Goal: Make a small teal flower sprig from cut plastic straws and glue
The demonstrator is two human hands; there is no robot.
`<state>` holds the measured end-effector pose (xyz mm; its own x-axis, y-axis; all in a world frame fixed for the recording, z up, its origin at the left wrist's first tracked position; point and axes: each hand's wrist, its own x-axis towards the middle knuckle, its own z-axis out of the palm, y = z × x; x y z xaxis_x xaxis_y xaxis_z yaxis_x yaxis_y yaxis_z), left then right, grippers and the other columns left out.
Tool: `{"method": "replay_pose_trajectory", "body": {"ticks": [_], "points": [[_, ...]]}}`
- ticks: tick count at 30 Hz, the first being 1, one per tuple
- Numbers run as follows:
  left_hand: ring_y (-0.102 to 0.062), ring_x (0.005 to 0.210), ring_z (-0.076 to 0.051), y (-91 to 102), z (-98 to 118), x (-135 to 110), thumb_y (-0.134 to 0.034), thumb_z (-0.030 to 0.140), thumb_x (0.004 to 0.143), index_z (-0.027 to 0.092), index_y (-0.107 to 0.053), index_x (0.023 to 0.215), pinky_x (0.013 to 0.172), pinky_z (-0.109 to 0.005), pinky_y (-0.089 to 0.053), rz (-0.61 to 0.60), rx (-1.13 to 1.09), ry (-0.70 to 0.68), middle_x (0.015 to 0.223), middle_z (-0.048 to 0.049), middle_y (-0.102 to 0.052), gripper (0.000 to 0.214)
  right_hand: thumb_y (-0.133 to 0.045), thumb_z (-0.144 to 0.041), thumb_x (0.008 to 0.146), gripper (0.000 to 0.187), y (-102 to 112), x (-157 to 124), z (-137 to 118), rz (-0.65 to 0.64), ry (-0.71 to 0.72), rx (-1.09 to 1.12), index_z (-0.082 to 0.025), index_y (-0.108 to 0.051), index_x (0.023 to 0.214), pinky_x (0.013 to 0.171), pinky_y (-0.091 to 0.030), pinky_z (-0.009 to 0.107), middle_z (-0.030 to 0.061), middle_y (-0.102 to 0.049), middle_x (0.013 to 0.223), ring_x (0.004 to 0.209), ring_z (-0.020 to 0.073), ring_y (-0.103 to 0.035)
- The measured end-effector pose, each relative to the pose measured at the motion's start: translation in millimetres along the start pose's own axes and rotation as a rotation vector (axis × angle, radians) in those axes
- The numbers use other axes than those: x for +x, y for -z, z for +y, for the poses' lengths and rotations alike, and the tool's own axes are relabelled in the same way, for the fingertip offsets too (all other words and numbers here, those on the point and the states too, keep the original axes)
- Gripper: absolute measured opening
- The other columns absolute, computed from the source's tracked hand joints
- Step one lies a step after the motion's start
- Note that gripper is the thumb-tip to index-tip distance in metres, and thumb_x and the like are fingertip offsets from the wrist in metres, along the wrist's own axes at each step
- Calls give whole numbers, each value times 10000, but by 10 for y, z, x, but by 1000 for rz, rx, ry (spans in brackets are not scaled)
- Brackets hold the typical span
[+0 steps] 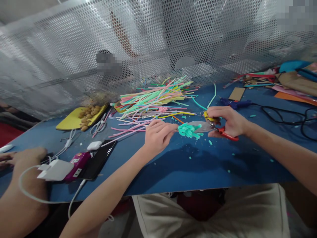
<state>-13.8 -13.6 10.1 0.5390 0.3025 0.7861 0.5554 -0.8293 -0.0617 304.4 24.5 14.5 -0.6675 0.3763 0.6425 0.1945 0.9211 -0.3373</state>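
My left hand (159, 137) is closed on the end of a teal pipe-cleaner flower (188, 130), whose fuzzy curled strands point to the right. A pair of scissors (224, 133) with one yellow and one red handle is gripped in my right hand (226, 121), with thumb and fingers on separate handles. The pale blades reach left to the teal strands, overlapping them; whether they are cutting cannot be told. Small teal clippings (210, 142) are scattered on the blue table (173, 175) below and around both hands.
A heap of pastel pipe cleaners (148, 102) lies beyond my hands before a perforated metal screen (153, 39). A phone (100, 160), a purple power strip (78, 165) and a white charger (56, 170) sit left, near another person's arm (27, 185). A glue gun (235, 103) with black cable lies right.
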Motion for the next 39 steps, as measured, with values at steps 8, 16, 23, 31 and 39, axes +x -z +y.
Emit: {"method": "replay_pose_trajectory", "body": {"ticks": [8, 16, 23, 31, 39], "points": [[-693, 670, -129, 10, 15, 6, -522, 195, 1008, 224, -693, 1016, 797, -302, -501, -4, 26, 5, 770, -1, -770, 174, -838, -374, 755, 404, -15, -11, -7, 38, -15, -21, -225, -463, 749, 547, -314, 273, -43, -428, 718, 620, 117, -361], [-661, 611, -124, 4, 21, 4, -520, 200, 1005, 221, -708, 996, 796, -304, -503, -15, 32, 11, 740, -2, -764, 189, -834, -343, 752, 407, -21, -19, -6, 50, -27, -26, -235, -442, 745, 559, -323, 277, -45, -437, 714, 614, 122, -366], [-656, 618, -121, 9, 50, 15, -519, 188, 1002, 225, -691, 1004, 788, -304, -489, -12, 18, -8, 771, 4, -772, 175, -728, -244, 778, 340, -32, -23, -61, 64, -58, -37, -231, -399, 693, 525, -269, 277, -37, -428, 698, 591, 110, -348], [-647, 579, -119, 10, 65, 8, -505, 228, 1011, 226, -709, 980, 783, -304, -506, -12, 36, 23, 710, 14, -757, 207, -680, -173, 791, 337, -22, -34, -51, 91, -26, -129, -229, -387, 632, 502, -279, 274, -45, -405, 612, 539, 105, -349], [-699, 627, -106, 27, 115, 64, -538, 180, 993, 206, -692, 935, 697, -242, -496, -4, -54, 82, 759, 18, -783, 167, -803, -460, 800, 374, -23, -40, 75, 188, -301, -84, -232, -520, 712, 539, -375, 313, -6, -493, 703, 601, 147, -437]]}}
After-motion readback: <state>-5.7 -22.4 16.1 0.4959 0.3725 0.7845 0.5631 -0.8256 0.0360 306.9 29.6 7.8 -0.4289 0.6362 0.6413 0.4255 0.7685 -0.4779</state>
